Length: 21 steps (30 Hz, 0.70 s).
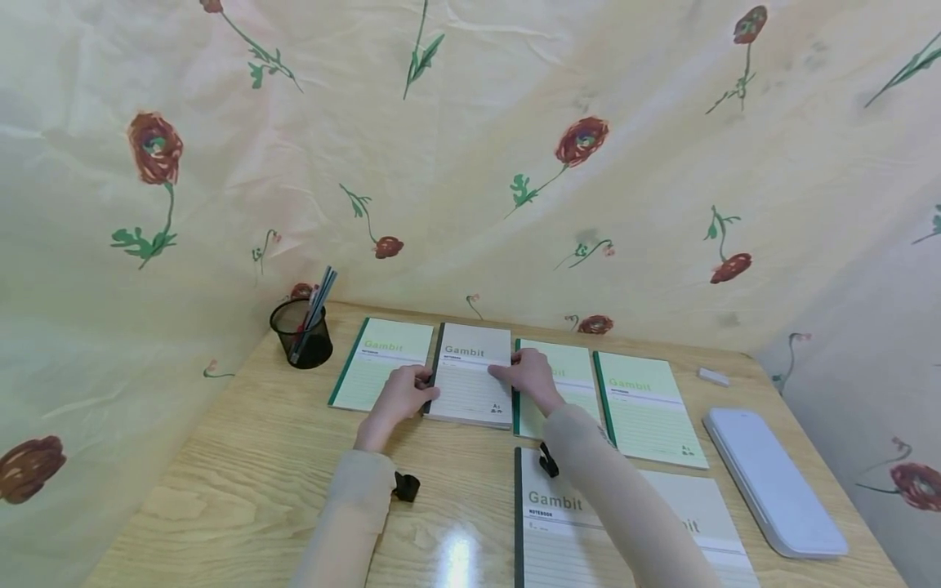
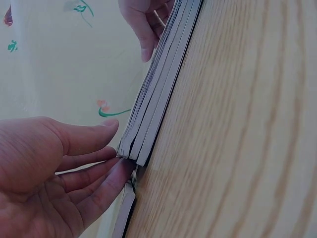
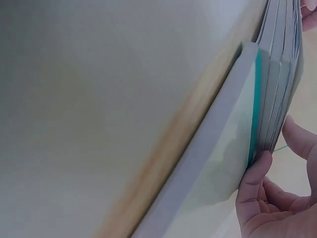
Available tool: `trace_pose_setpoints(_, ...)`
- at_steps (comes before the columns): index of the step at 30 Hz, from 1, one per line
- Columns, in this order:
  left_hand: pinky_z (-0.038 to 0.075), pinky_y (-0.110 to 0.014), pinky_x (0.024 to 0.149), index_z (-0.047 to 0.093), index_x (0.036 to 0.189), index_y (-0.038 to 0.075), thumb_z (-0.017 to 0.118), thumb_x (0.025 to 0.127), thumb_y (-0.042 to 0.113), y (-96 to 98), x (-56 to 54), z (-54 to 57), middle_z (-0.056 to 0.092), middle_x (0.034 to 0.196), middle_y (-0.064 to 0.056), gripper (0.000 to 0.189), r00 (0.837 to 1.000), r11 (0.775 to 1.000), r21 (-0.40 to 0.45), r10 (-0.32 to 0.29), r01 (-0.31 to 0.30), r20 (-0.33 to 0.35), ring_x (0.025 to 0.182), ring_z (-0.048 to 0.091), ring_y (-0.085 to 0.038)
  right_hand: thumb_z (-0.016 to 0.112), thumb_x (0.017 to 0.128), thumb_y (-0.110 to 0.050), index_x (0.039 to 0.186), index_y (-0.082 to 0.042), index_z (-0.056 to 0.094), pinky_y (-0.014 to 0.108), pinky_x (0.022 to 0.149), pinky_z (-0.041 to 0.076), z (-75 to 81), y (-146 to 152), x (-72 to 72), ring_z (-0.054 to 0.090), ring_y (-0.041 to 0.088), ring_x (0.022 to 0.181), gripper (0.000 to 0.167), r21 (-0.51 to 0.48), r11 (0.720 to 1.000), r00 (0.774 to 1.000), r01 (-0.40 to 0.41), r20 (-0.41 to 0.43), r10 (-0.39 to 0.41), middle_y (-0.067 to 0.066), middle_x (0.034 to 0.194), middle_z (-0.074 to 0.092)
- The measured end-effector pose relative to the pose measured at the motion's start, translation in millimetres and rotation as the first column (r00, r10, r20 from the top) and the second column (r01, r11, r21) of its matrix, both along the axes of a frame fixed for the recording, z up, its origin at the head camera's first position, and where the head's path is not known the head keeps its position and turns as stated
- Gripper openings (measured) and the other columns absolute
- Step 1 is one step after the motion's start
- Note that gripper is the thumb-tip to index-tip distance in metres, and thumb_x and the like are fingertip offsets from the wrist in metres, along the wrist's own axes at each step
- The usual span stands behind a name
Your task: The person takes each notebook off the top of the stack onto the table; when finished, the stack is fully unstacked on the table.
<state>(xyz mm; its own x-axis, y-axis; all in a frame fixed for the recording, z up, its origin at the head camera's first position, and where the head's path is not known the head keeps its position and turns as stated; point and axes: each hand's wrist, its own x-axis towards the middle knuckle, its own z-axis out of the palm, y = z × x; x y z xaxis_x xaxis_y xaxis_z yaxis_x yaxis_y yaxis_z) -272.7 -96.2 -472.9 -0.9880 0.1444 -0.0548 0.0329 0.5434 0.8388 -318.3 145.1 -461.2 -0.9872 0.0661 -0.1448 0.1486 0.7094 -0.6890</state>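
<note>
Nearest, a dark-spined grey notebook (image 1: 555, 543) and a second grey notebook (image 1: 702, 498) lie partly hidden by the right forearm; a white case (image 1: 775, 486) sits to their right; beyond, a grey notebook stack (image 1: 466, 400) lies directly between the hands, its spine edge held by the left hand's (image 1: 399, 395) thumb and fingers, its opposite edge pinched by the right hand (image 1: 531, 376), thumb on the cover; gripping both sides presumably keeps the layers squared; green-spined notebooks (image 1: 650, 408) flank it, one left, two right, apparently lined up so the covers face the person; farther back stand a pen cup (image 1: 314, 349) and a small white block (image 1: 713, 376).
</note>
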Motion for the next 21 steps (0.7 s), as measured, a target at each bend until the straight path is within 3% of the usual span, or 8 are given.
trace_pose_setpoints(6,0.053,-0.030,0.061,0.062,0.130,-0.003,0.070,0.093,0.009,-0.5,-0.2,-0.2,0.068,0.106,-0.013,0.039,1.000,1.000,-0.004,-0.006,0.006,-0.009,0.089,0.060,-0.022,0.081,0.084,-0.032,0.106,0.002,0.067,0.027,0.059,0.047,-2.0,-0.3,-2.6,0.061,0.020,0.069,0.043,0.015,1.000,1.000,-0.010,-0.006,0.010,0.010,0.084,0.066)
trace_pose_setpoints(14,0.055,-0.035,0.079,0.063,0.127,-0.004,0.070,0.093,0.008,-0.1,-0.4,-0.1,0.068,0.107,-0.013,0.036,0.999,1.000,-0.017,-0.010,0.010,-0.039,0.092,0.061,-0.021,0.081,0.085,-0.029,0.103,0.004,0.067,0.026,0.056,0.046,-1.7,0.0,-1.9,0.060,0.019,0.064,0.039,0.042,0.999,0.999,-0.026,-0.029,0.027,0.010,0.080,0.065)
trace_pose_setpoints(21,0.055,-0.033,0.074,0.062,0.129,-0.003,0.070,0.093,0.008,0.5,1.0,0.9,0.068,0.108,-0.013,0.038,0.999,1.000,-0.012,-0.006,0.005,-0.035,0.092,0.062,-0.021,0.079,0.087,-0.028,0.107,0.004,0.067,0.026,0.057,0.046,1.1,-1.0,1.1,0.058,0.019,0.066,0.040,0.060,0.998,1.000,-0.011,-0.017,0.012,0.011,0.082,0.065)
